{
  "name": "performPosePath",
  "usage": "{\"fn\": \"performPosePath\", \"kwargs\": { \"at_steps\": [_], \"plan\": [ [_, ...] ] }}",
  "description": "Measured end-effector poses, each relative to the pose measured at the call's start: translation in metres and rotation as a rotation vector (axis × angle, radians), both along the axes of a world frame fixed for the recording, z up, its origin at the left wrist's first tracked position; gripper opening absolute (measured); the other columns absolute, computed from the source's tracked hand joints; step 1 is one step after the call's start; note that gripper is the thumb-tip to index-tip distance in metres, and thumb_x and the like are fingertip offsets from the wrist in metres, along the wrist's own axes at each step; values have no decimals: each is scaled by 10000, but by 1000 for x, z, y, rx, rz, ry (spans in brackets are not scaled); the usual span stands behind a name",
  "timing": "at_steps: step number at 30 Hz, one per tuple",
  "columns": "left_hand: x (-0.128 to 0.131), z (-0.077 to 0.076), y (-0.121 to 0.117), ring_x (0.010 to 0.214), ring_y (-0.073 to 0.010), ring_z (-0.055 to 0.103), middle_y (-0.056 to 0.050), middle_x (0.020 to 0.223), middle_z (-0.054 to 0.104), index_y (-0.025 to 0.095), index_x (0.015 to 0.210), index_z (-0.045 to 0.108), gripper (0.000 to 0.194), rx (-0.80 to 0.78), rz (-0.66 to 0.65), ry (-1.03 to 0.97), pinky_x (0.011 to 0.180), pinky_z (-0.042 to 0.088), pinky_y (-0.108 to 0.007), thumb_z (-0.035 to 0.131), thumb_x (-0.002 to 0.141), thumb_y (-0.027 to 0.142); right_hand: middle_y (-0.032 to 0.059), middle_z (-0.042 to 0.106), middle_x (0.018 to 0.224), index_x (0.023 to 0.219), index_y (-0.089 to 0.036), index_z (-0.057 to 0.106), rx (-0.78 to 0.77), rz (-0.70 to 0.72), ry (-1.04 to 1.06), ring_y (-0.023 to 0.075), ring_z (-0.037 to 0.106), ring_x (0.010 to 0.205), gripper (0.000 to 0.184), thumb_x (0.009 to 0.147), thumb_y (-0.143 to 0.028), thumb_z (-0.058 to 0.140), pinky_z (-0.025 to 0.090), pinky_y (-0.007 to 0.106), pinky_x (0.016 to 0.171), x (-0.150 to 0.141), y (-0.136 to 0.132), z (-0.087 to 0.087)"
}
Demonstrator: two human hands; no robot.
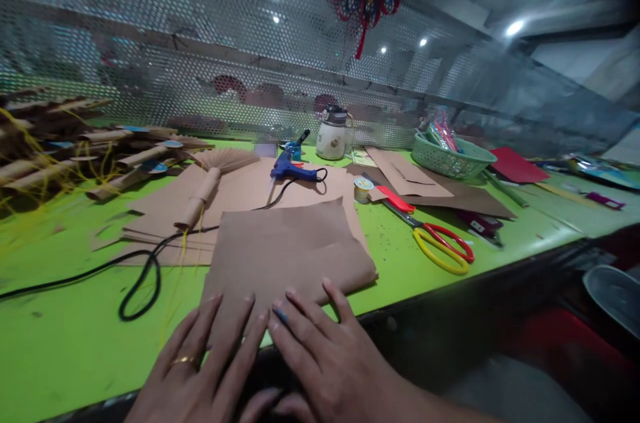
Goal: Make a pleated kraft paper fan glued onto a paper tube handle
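A sheet of brown kraft paper [285,243] lies on the green table, its right side folded or curled over. My left hand [200,356], with a gold ring, rests on the paper's near left part, fingers stretched and apart. Beside it, my right hand [325,350] presses on the near edge, fingers extended, with a blue mark on one finger. Both thumbs are low, close to the table edge, and partly hidden. Beyond the sheet sit a blue glue gun [295,168] and a rolled paper piece with a pleated fan end [203,193].
Red-and-yellow-handled scissors [440,246] lie to the right, near a small round tub [363,189]. Behind stand a white bottle [332,136] and a green basket [450,155]. Paper rolls with yellow string [120,153] are piled left. A black cord [150,270] loops across the table [65,343].
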State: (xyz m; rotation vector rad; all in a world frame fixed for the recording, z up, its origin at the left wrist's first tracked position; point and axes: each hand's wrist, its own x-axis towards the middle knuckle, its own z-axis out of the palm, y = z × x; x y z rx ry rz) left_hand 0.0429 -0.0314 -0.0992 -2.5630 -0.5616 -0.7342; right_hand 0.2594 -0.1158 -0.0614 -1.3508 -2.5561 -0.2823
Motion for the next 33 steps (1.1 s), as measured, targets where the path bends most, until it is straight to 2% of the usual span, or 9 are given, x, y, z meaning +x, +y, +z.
{"fn": "performPosePath", "kwargs": {
  "at_steps": [3,14,19,23,26,33],
  "plan": [
    [-1,-3,0,1308,-396,311,-128,1358,483,214,1285,495,644,-10,16,-3,1035,296,-521,602,737,536,151,308,1468,1417,-56,263,6,-5,5,297,161,1383,624,923,-419,382,138,587,1097,0,1,-1],
    [-2,-7,-3,1314,-431,280,-178,1398,419,202,1342,424,705,-45,52,38,1019,282,-573,610,743,523,128,253,1495,1433,-67,222,-102,-43,19,274,117,1394,585,949,-382,319,26,568,1114,-1,-3,2],
    [-1,-6,-4,1306,-446,283,-198,1411,392,191,1358,399,719,-59,44,57,1001,288,-597,601,752,520,138,255,1494,1428,-58,228,-146,-73,49,270,130,1393,669,913,-445,404,13,535,1128,-2,-7,6],
    [1,0,-6,1303,-435,298,-196,1416,385,193,1359,394,688,-66,44,61,995,307,-589,596,770,486,148,270,1487,1403,-51,290,-132,-161,23,273,110,1398,641,904,-423,441,20,520,1134,4,-16,6],
    [2,3,-9,1297,-433,312,-187,1406,403,191,1347,412,666,-69,56,37,991,317,-594,596,773,473,148,307,1472,1395,-60,316,-79,-253,9,276,153,1390,615,910,-419,433,45,527,1131,14,-25,5],
    [8,14,-14,1270,-436,354,-206,1385,426,146,1324,441,641,-62,67,58,965,358,-586,591,781,453,129,324,1466,1401,-97,321,-8,-470,-44,270,212,1378,571,906,-359,434,186,544,1101,49,-43,0]
  ]
}}
